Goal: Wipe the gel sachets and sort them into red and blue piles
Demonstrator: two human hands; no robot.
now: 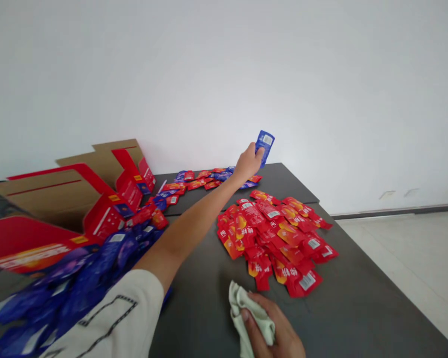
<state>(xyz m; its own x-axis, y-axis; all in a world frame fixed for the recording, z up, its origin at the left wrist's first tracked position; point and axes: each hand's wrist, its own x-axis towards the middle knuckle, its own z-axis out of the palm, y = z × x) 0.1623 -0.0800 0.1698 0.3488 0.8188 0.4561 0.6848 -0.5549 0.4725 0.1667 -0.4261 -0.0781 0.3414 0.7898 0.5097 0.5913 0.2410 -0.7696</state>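
Observation:
My left hand (249, 162) is stretched far out over the back of the dark table (358, 308) and pinches a blue packet (265, 145) held up in the air. Below it lies a row of mixed red and blue packets (205, 180). My right hand (274, 330) rests on the table near the front edge, closed around a crumpled pale cloth (246, 311). Just beyond that hand spreads a pile of red packets (276, 236).
A heap of blue packets (70, 283) covers the table's left side beside open red-and-brown cardboard boxes (59, 209). A white wall stands behind the table. Pale floor (414, 258) lies to the right, past the table's edge.

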